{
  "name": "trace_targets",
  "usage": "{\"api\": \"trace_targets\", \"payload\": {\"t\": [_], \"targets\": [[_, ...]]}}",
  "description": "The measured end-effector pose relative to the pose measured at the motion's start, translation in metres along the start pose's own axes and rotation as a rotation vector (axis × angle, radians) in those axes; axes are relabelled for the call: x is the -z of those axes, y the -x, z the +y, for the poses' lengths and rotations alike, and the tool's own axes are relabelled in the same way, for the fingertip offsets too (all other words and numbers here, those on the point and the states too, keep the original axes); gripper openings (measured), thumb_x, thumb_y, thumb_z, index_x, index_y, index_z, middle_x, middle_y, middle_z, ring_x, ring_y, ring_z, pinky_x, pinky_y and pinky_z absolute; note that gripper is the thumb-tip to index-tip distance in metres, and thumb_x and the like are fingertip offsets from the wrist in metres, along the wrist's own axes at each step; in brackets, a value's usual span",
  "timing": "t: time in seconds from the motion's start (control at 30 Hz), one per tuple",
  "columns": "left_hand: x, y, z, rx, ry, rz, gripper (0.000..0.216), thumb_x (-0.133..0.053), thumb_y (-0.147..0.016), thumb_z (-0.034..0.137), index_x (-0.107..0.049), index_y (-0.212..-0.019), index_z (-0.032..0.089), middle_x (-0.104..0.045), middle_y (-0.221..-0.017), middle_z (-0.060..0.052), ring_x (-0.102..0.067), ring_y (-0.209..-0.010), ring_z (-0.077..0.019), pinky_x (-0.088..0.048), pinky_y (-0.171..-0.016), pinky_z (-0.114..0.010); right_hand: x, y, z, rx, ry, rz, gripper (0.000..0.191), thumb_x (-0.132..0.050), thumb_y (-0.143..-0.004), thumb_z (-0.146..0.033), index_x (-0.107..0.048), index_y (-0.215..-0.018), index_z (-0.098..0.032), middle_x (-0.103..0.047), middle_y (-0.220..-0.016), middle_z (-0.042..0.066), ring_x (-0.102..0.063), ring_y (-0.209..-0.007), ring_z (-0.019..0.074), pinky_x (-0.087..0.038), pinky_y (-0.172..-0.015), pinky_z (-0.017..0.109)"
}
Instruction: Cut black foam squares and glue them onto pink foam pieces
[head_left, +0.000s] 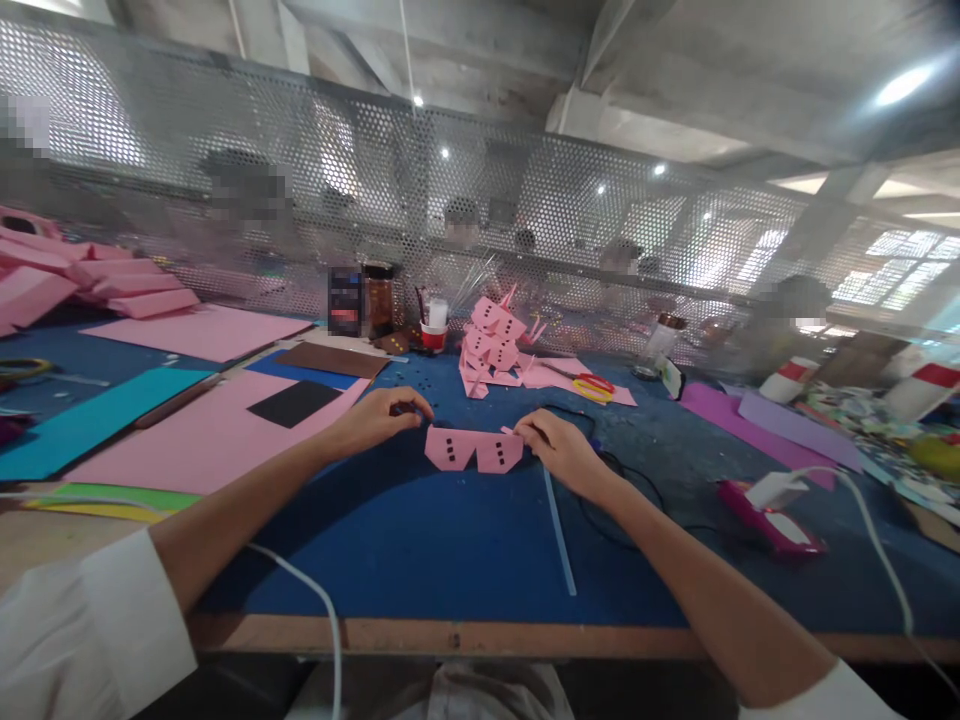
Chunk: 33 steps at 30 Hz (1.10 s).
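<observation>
A pair of pink paper glasses (499,452) with small black squares on it hangs or stands just above the blue table mat, its notch facing down. My right hand (559,445) pinches the top right end of the paper. At the top left corner, the curled fingers of my left hand (390,412) close on the edge; the exact contact is small and partly hidden. Behind my hands is a pile of similar pink paper glasses (491,345). A translucent glue stick (559,530) lies on the mat below my right hand.
Scissors (592,386) with red and yellow handles lie beyond my right hand. Coloured sheets and a black piece (294,403) are at left. A pink power strip (772,520) and cables sit at right. A perforated metal screen (525,190) stands behind, with people beyond it.
</observation>
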<state>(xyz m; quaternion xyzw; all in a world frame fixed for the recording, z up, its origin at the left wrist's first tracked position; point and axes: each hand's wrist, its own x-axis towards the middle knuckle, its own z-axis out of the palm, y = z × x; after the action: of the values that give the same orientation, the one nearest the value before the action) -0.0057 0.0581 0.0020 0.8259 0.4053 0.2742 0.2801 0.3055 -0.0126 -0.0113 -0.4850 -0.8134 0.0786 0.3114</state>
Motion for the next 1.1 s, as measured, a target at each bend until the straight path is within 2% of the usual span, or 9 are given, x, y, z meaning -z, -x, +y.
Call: {"api": "trace_targets", "payload": {"t": [0.2, 0.4, 0.53, 0.67, 0.8, 0.93, 1.1], "targets": [[-0.003, 0.0, 0.001, -0.026, -0.005, 0.059, 0.022, -0.053, -0.083, 0.032, -0.07, -0.09, 0.021, -0.07, -0.098, -0.002, -0.063, -0.09, -0.0208, -0.045, -0.081, -0.031, -0.001, 0.002, 0.004, 0.01, 0.036, 0.0, 0.018, -0.047, -0.092, -0.015, -0.062, -0.1, -0.023, -0.065, -0.1, 0.001, -0.06, -0.089, 0.015, -0.042, -0.077, 0.028], [-0.005, 0.002, 0.007, -0.023, -0.007, 0.149, 0.024, -0.052, -0.086, 0.036, -0.07, -0.091, 0.021, -0.071, -0.097, -0.003, -0.064, -0.093, -0.0214, -0.046, -0.085, -0.032, 0.001, 0.003, -0.001, 0.027, 0.055, -0.002, 0.016, -0.053, -0.086, -0.013, -0.062, -0.096, -0.022, -0.063, -0.091, 0.001, -0.057, -0.079, 0.0143, -0.04, -0.071, 0.026], [0.0, -0.002, 0.005, 0.001, 0.053, 0.15, 0.026, -0.055, -0.086, 0.04, -0.071, -0.093, 0.021, -0.073, -0.095, -0.004, -0.066, -0.091, -0.0215, -0.049, -0.084, -0.032, 0.005, 0.003, -0.007, 0.047, 0.05, 0.007, 0.014, -0.053, -0.086, -0.012, -0.06, -0.091, -0.022, -0.06, -0.085, 0.0, -0.054, -0.075, 0.0139, -0.04, -0.07, 0.026], [0.006, -0.016, 0.012, 0.006, 0.086, 0.057, 0.029, -0.059, -0.084, 0.044, -0.072, -0.098, 0.022, -0.075, -0.1, -0.004, -0.067, -0.097, -0.0227, -0.049, -0.088, -0.033, 0.01, 0.003, -0.017, 0.089, 0.026, 0.03, 0.012, -0.053, -0.087, -0.012, -0.058, -0.091, -0.022, -0.06, -0.088, 0.0, -0.054, -0.079, 0.0141, -0.04, -0.075, 0.028], [-0.001, -0.034, 0.036, -0.11, 0.057, -0.104, 0.029, -0.059, -0.085, 0.04, -0.073, -0.102, 0.022, -0.075, -0.104, -0.004, -0.066, -0.1, -0.0212, -0.046, -0.09, -0.031, 0.014, 0.004, -0.027, 0.159, -0.031, 0.039, 0.013, -0.051, -0.087, -0.01, -0.057, -0.091, -0.021, -0.059, -0.087, 0.001, -0.055, -0.08, 0.0145, -0.04, -0.074, 0.027], [-0.017, -0.045, 0.052, -0.188, 0.12, -0.27, 0.03, -0.061, -0.085, 0.04, -0.072, -0.106, 0.021, -0.074, -0.105, -0.004, -0.066, -0.1, -0.0204, -0.046, -0.085, -0.026, 0.015, 0.006, -0.033, 0.195, -0.03, 0.035, 0.013, -0.051, -0.086, -0.01, -0.057, -0.09, -0.021, -0.059, -0.086, 0.001, -0.054, -0.08, 0.0154, -0.04, -0.074, 0.028], [-0.022, -0.045, 0.048, -0.17, 0.157, -0.42, 0.029, -0.059, -0.086, 0.041, -0.074, -0.098, 0.019, -0.074, -0.094, -0.004, -0.065, -0.088, -0.0181, -0.045, -0.074, -0.023, 0.014, 0.006, -0.035, 0.213, -0.001, 0.011, 0.015, -0.052, -0.085, -0.008, -0.058, -0.09, -0.021, -0.059, -0.085, 0.001, -0.055, -0.083, 0.0161, -0.04, -0.075, 0.028]]}}
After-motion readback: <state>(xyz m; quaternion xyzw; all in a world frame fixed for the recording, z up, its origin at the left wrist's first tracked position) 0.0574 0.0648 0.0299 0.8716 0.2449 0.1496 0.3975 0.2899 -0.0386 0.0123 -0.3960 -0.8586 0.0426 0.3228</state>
